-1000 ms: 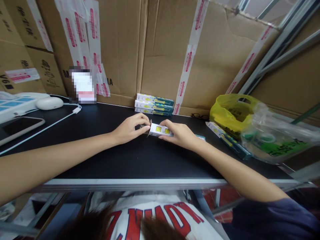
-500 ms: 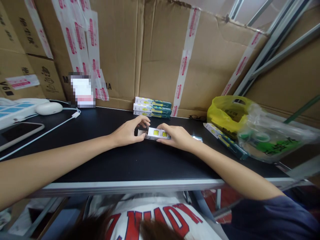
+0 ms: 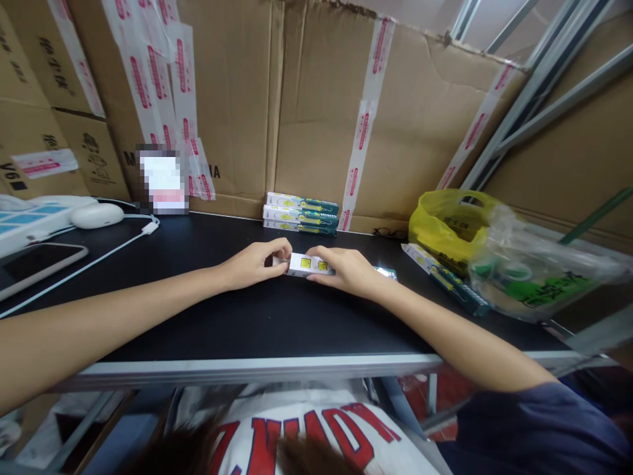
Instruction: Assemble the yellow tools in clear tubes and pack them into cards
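Observation:
A long narrow box (image 3: pixel 310 263), white with yellow square marks, lies crosswise over the black table (image 3: pixel 277 330). My right hand (image 3: pixel 346 269) is wrapped round its right part, and the box's green end shows beyond the palm. At the box's left end, my left hand (image 3: pixel 262 262) has thumb and index finger pinched together on the end flap. Behind the hands, several similar white and green boxes (image 3: pixel 301 214) are stacked against the cardboard wall.
On the right are another slim box (image 3: pixel 445 280), a yellow plastic bag (image 3: pixel 445 231) and a clear bag (image 3: pixel 534 284). At left lie a phone (image 3: pixel 42 264), a white cable, a white case (image 3: pixel 97 215) and a power strip (image 3: pixel 34 221). A lit screen (image 3: pixel 163 179) leans behind.
The fingers of my left hand have closed from a spread position into a pinch at the box's left end. The box and my right hand have shifted slightly left.

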The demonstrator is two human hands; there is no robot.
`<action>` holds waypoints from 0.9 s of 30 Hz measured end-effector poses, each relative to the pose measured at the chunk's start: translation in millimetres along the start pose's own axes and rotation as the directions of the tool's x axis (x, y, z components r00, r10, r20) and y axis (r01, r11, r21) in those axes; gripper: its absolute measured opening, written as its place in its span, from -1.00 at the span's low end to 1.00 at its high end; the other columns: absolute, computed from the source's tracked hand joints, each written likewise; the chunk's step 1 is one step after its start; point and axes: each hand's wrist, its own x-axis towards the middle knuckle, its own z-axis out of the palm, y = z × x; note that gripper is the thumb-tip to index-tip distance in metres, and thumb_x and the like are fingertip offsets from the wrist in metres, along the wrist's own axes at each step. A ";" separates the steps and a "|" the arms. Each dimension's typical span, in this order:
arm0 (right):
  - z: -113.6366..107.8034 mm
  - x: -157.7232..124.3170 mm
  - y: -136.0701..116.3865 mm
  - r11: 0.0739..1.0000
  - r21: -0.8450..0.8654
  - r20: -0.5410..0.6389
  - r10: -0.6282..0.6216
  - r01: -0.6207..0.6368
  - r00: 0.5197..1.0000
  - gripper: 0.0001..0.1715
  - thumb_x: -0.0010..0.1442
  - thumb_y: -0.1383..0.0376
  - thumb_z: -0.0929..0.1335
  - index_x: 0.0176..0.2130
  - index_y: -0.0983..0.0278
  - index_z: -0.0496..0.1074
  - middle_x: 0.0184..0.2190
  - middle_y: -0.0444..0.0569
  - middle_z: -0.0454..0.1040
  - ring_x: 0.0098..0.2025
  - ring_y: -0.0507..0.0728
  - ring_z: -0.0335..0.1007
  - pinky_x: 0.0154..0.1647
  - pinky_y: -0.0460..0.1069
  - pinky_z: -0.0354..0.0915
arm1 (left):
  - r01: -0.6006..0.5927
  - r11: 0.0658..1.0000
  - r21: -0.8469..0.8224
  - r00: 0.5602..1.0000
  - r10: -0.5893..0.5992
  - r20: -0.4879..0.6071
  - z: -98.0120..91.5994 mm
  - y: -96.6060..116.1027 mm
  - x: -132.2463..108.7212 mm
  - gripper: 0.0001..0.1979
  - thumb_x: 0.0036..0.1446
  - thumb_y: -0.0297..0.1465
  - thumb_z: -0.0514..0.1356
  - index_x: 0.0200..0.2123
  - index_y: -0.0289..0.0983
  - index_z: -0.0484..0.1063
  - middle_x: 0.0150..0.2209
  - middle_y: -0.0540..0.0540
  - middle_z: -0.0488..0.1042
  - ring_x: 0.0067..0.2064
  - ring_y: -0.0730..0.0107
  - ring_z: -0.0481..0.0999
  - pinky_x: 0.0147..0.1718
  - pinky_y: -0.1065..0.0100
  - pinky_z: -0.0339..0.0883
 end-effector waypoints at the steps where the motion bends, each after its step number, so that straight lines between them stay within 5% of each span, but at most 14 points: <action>1: 1.7 1.0 0.7 1.000 -0.005 -0.015 -0.002 0.001 1.000 -0.50 0.26 0.01 0.29 0.08 0.20 0.30 -0.12 0.03 0.54 -0.19 0.15 0.50 -0.30 -0.06 0.23 | 0.029 0.997 -0.067 0.999 -0.030 -0.012 0.6 -0.7 0.6 -0.89 0.12 -0.33 0.12 -0.28 -0.23 0.30 -0.37 0.04 0.38 -0.38 0.47 0.39 -0.40 0.42 0.29; 6: 9.7 5.4 3.2 0.999 -0.011 -0.116 0.030 -0.031 0.993 -0.48 0.29 0.02 0.26 0.15 0.19 0.29 -0.04 0.03 0.51 -0.09 0.16 0.47 -0.22 -0.04 0.29 | 0.190 0.871 -0.453 0.974 -0.226 -0.027 4.0 -1.2 5.7 -0.77 0.05 -0.28 0.22 -0.33 -0.26 0.25 -0.49 0.06 0.34 -0.49 0.51 0.39 -0.57 0.48 0.28; 11: 11.2 4.3 3.7 0.999 0.001 -0.183 0.044 -0.045 0.982 -0.51 0.30 0.07 0.26 0.15 0.20 0.29 -0.06 0.04 0.49 -0.06 0.15 0.43 -0.14 -0.02 0.31 | 0.227 0.666 -0.710 0.948 -0.317 0.006 5.2 -0.2 8.9 -0.71 0.06 -0.19 0.21 -0.32 -0.29 0.29 -0.44 0.01 0.38 -0.45 0.50 0.43 -0.59 0.52 0.27; 27: 11.5 3.4 3.8 1.000 -0.002 -0.200 0.006 -0.007 0.980 -0.51 0.29 0.07 0.27 0.13 0.23 0.31 -0.13 0.04 0.45 -0.13 0.14 0.39 -0.21 -0.03 0.31 | 0.215 0.736 -0.643 0.954 -0.300 -0.024 6.5 -2.5 8.5 -0.68 0.01 -0.22 0.30 -0.30 -0.29 0.29 -0.42 0.02 0.39 -0.44 0.51 0.45 -0.62 0.54 0.27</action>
